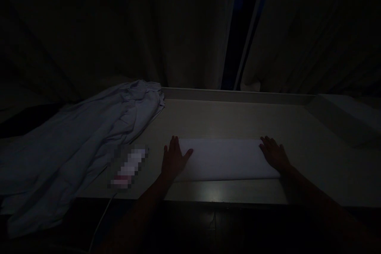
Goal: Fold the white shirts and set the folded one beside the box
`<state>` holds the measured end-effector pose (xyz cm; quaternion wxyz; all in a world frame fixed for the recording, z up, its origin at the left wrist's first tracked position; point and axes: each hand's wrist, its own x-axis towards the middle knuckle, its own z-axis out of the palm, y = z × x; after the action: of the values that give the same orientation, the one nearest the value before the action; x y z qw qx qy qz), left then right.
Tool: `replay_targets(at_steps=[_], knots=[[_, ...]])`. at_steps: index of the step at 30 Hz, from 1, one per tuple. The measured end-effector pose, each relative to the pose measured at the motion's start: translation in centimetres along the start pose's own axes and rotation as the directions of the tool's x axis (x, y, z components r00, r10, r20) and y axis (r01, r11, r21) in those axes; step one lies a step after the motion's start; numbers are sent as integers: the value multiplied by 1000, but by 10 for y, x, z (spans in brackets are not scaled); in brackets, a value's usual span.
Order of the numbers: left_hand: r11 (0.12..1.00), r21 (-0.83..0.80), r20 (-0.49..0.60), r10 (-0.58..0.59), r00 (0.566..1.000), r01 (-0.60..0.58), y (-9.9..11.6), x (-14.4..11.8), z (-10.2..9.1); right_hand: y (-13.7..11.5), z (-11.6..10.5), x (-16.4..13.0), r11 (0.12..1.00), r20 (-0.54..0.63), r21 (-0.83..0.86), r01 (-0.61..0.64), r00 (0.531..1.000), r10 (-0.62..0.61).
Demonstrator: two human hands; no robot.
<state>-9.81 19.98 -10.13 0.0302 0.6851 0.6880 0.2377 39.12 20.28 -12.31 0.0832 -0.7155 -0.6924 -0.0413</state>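
Note:
A long white rectangle [223,158], flat like a folded cloth or sheet, lies on the pale tabletop [208,117]. The dim light hides its exact material. At its left end my left hand [173,160] rests with fingers spread and the thumb over the white surface. My right hand [274,154] lies on the right end, fingers stretched out towards the far corner. Neither hand grips anything.
Crumpled light-coloured cloth [119,115] covers the table's left side and hangs over its front edge. Beside it is a blurred-out device [131,166] with a white cable [102,218]. Dark curtains [184,27] hang behind; a pale block-like form [345,119] stands at right.

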Motion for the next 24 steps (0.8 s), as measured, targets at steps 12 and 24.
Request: replay_targets(at_steps=[12, 24], knots=[[968, -155, -120, -216, 969, 197, -20, -1, -23, -1, -10, -9, 907, -251, 119, -405, 871, 422], [783, -529, 174, -275, 946, 325, -22, 31, -18, 0, -24, -14, 702, -126, 457, -547, 741, 659]])
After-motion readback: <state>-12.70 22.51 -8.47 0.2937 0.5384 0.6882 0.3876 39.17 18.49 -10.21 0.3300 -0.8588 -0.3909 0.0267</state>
